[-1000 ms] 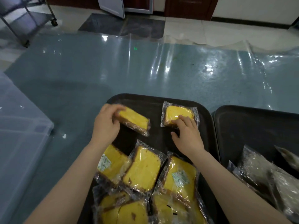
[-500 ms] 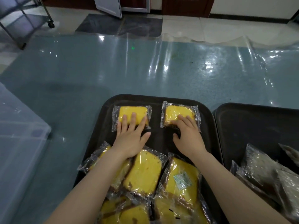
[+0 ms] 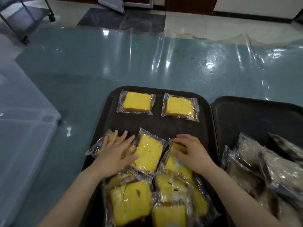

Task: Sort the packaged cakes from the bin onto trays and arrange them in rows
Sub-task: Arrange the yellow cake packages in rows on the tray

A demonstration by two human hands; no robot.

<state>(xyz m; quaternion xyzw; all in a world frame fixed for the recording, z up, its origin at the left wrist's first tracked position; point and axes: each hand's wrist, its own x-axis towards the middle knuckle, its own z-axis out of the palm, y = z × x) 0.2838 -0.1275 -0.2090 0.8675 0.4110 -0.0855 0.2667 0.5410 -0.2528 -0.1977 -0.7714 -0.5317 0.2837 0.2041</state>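
A black tray (image 3: 113,122) sits on a blue table (image 3: 82,71) covered with clear plastic film. At 12 o'clock on the tray, 2 wrapped yellow cakes lie flat side by side, apart from each other: the left cake (image 3: 136,103) at 11 o'clock and the right cake (image 3: 180,106) at 1 o'clock. From the tray's middle down to 6 o'clock lies a loose pile of yellow cakes (image 3: 136,203), overlapping and tilted.

The left hand (image 3: 114,153) lies flat with fingers spread on a wrapped cake at 9 o'clock, its thumb touching the tilted middle cake (image 3: 149,153); it presses down, nothing clasped. The right hand (image 3: 191,153) is curled over a cake (image 3: 173,163) at 3 o'clock, fingertips on the cake's far edge; whether it really grips the cake I cannot tell.

At 3 o'clock of the first tray, just beside it, stands a second black tray (image 3: 255,115) holding pale and brownish wrapped cakes (image 3: 278,166) heaped at its near end. At 9 o'clock, near the table's left edge, stands a clear plastic bin (image 3: 21,131).
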